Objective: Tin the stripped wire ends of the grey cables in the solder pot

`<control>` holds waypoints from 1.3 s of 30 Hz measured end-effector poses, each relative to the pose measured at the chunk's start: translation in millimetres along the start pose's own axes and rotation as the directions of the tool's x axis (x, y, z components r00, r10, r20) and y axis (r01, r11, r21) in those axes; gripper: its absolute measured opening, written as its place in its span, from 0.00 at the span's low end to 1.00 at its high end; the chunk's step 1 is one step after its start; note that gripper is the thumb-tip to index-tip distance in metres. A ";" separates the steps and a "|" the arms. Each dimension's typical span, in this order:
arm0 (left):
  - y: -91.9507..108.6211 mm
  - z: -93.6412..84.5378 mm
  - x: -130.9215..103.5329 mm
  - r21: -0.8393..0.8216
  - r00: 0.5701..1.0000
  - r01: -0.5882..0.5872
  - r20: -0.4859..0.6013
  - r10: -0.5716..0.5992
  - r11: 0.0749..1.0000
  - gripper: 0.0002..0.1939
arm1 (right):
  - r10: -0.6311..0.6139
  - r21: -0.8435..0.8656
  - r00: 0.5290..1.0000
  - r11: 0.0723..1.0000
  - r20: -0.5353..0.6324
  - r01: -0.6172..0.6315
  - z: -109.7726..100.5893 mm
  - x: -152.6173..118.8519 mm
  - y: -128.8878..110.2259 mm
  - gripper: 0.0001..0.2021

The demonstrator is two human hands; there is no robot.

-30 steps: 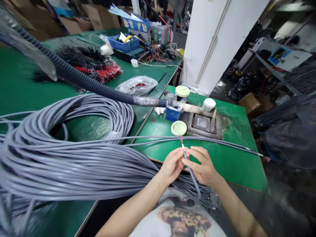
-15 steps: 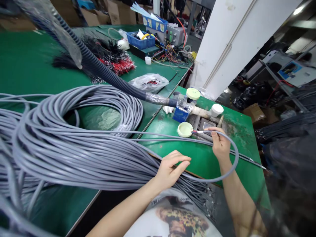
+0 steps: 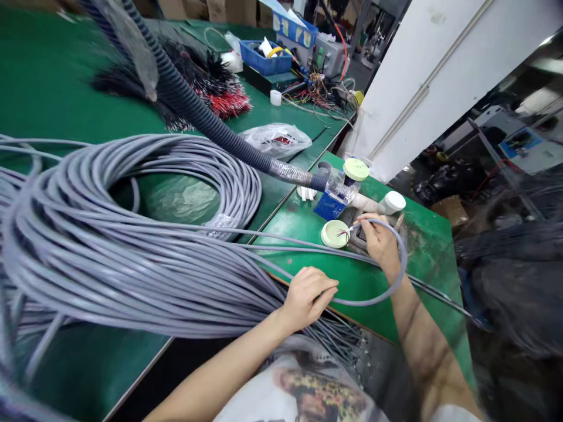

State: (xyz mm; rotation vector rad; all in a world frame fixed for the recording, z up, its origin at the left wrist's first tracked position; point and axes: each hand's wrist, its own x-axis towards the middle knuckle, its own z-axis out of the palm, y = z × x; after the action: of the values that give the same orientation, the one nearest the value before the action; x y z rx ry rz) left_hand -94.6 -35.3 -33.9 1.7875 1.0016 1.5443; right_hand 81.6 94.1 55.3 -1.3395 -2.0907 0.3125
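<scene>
My right hand point(image 3: 377, 239) pinches the grey cable point(image 3: 403, 258) close to its stripped end. Thin coloured wires point(image 3: 342, 232) fan out from that end over a pale green round dish point(image 3: 329, 240). From the hand the cable bends round in a loop towards my left hand point(image 3: 310, 296). The left hand is curled with thumb and fingers close together beside the cable bundle; whether anything lies within its fingers is hidden. A large coil of grey cable point(image 3: 132, 258) spreads over the left side.
A corrugated hose point(image 3: 197, 111) crosses above the coil to a blue box point(image 3: 329, 206). Near it stand a green-lidded jar point(image 3: 356, 169) and a white-lidded jar point(image 3: 393, 201). Blue bins point(image 3: 266, 58) and bundled black and red wires point(image 3: 229, 104) lie further back.
My right hand has moved a little left with the cable, bringing the wire ends from the dish's right edge to over its inside. The loop is smaller. The camera view has shifted slightly.
</scene>
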 end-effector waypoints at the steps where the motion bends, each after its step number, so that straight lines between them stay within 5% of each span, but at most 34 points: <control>1: -3.1 1.1 -0.5 0.015 0.999 -0.026 -0.021 0.026 1.000 0.11 | -0.013 -0.016 1.000 1.000 0.011 0.013 1.8 1.6 -0.7 0.12; 30: -14.2 3.2 0.7 0.098 0.998 -0.047 -0.044 0.051 0.994 0.08 | -0.072 -0.269 0.988 0.957 0.137 0.107 16.8 16.4 -5.9 0.11; 39: -10.8 2.3 2.9 0.102 0.991 -0.118 -0.053 0.124 0.988 0.10 | -0.073 -0.346 0.995 0.937 -0.073 0.043 -27.1 4.9 6.2 0.12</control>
State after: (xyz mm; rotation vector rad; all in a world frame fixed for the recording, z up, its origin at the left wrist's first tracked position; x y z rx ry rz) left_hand -94.0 -26.7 -41.5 1.9118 1.0301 1.6553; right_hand 101.5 97.7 75.0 -1.4547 -2.1758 -0.1432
